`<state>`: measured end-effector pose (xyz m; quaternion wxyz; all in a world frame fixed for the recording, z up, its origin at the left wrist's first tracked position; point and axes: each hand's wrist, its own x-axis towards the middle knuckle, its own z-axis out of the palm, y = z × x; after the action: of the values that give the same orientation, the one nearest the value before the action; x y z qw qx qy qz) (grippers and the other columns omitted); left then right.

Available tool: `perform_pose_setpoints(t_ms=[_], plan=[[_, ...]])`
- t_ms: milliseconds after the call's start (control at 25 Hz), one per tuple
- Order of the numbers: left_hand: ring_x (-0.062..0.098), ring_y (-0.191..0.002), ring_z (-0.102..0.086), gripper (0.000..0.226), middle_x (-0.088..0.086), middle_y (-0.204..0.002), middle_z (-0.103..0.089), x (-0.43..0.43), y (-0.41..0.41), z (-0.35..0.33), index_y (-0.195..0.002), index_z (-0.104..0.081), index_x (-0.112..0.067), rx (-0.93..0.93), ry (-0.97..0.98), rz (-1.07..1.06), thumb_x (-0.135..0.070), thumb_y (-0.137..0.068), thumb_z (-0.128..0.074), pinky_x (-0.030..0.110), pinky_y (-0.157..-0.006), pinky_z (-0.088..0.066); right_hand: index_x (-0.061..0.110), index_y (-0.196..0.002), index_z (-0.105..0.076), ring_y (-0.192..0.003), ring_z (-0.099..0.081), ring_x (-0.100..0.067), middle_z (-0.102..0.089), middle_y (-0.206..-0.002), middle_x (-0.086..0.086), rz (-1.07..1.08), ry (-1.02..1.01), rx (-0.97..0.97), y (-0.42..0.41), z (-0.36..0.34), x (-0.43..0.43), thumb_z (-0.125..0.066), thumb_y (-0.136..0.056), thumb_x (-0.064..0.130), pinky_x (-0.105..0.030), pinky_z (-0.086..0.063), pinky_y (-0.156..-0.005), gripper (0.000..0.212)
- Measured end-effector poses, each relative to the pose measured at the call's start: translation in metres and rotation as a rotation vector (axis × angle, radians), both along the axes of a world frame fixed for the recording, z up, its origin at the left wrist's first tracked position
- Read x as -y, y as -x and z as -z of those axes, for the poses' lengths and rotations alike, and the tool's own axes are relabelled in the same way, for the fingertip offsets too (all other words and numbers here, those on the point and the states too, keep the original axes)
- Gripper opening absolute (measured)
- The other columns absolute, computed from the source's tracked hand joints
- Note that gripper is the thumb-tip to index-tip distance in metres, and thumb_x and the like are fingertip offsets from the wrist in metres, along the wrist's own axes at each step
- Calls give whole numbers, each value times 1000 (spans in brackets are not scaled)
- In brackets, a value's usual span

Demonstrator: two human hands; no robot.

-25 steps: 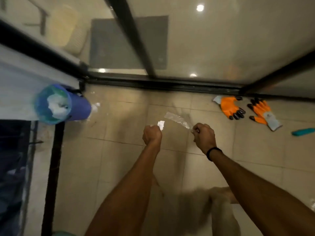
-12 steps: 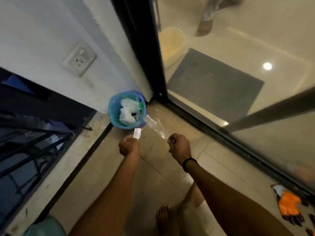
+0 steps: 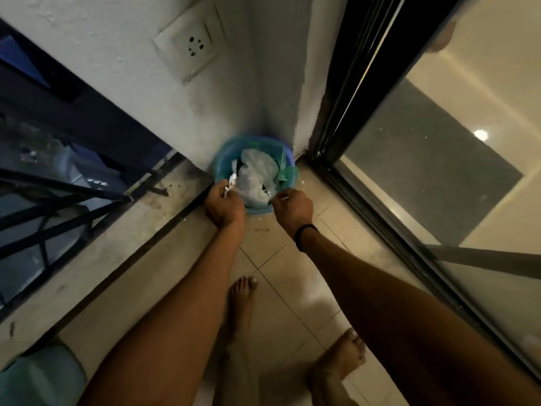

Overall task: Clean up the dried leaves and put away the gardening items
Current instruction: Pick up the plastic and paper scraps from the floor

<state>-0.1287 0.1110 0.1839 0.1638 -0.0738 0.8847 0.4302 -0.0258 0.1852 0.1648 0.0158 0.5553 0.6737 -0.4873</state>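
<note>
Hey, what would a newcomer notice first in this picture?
The blue bin in the corner, stuffed with pale plastic, draws the eye first. Both hands meet over its near rim: the left hand pinches a white scrap, the right hand a clear wrapper. A wall socket sits above.

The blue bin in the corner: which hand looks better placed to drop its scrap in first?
Left, probably. The left hand pinches a white scrap above the opening of the blue bin. The right hand grips a clear wrapper nearer the rim.
</note>
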Motion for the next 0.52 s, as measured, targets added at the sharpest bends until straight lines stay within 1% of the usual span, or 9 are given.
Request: perform_pose_setpoints(t_ms=[80, 160, 240, 280, 360, 400, 480, 520], plan=[[24, -99, -67, 24, 12, -108, -73, -10, 19, 18, -109, -74, -3, -81, -29, 65, 2, -88, -63, 32, -86, -55, 21, -96, -75, -96, -63, -23, -68, -106, -6, 27, -50, 27, 27, 15, -7, -64, -88, 29, -28, -54, -83, 16], [29, -102, -67, 25, 16, -109, -72, -20, 31, 36, -110, -73, -2, -120, -35, 105, 3, -88, -62, 37, -89, -55, 18, -96, -76, -98, -63, -24, -68, -107, -8, 62, -30, 70, 49, 29, -14, -64, -87, 25, -20, -48, -78, 17], [31, -106, -66, 26, 17, -113, -71, -27, 41, 53, -113, -72, -4, -97, 22, 164, 0, -90, -60, 39, -92, -53, 10, -100, -74, -98, -65, -25, -71, -103, -9, 25, 3, 144, 69, 45, -19, -60, -89, 20, -23, -49, -76, 20], [32, -109, -64, 26, 18, -116, -70, -27, 46, 60, -114, -72, -4, -81, 82, 236, -2, -91, -58, 39, -94, -51, 6, -104, -71, -101, -65, -27, -71, -106, -11, -19, 18, 184, 77, 50, -18, -59, -91, 20, -27, -51, -79, 22], [37, -114, -60, 28, 22, -121, -67, -26, 54, 71, -117, -69, -2, -29, 248, 490, -6, -94, -53, 41, -97, -46, 1, -114, -64, -108, -62, -31, -67, -114, -15, -63, 44, 216, 86, 52, -10, -57, -95, 22, -32, -48, -86, 28], [39, -118, -57, 31, 23, -125, -64, -24, 55, 72, -122, -66, -3, -9, 345, 642, -10, -96, -51, 43, -99, -43, 0, -117, -62, -110, -61, -33, -66, -117, -17, -66, 56, 206, 87, 51, -5, -55, -97, 21, -33, -47, -89, 30], [41, -127, -49, 41, 22, -137, -56, -17, 57, 68, -138, -54, -7, -35, 491, 883, -20, -99, -47, 44, -107, -35, 0, -116, -62, -111, -60, -35, -65, -118, -19, -81, 52, 160, 81, 43, 6, -51, -96, 14, -35, -45, -91, 27], [40, -132, -44, 47, 22, -143, -50, -14, 58, 63, -145, -45, -8, -55, 520, 953, -24, -101, -44, 44, -110, -30, 0, -115, -62, -110, -60, -35, -66, -117, -19, -63, 50, 121, 76, 35, 12, -50, -95, 10, -35, -45, -91, 26]])
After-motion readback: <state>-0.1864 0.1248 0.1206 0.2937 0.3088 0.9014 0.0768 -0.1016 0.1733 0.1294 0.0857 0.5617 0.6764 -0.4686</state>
